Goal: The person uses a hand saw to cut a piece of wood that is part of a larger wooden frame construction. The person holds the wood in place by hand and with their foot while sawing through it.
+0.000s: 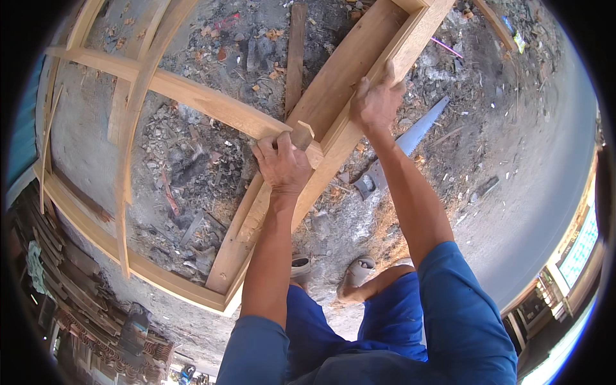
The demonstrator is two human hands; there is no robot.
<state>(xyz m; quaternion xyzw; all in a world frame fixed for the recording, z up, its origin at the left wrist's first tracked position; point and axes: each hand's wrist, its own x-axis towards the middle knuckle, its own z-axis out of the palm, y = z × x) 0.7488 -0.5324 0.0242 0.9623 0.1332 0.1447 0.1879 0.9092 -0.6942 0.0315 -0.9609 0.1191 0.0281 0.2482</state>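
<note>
A large frame of pale wooden beams spans the view, with a long doubled beam [346,138] running from upper right to lower left. A wooden crosspiece [212,102] meets this beam at the middle. My left hand [282,163] is closed over the crosspiece's end at that joint, fingers bent around the wood. Just beyond the fingers, a short wooden block [303,135] sticks up. Farther up, my right hand [377,102] grips the rail of the long beam; its fingertips are slightly blurred. A handsaw [410,135] lies on the ground beside my right forearm.
A thin curved strip [138,109] crosses the frame at left. Debris and wood shavings cover the ground [192,167]. A loose board [295,54] lies beyond the joint. Stacked roof tiles and planks [83,289] stand at lower left. My feet, in clogs [355,273], are near the beam.
</note>
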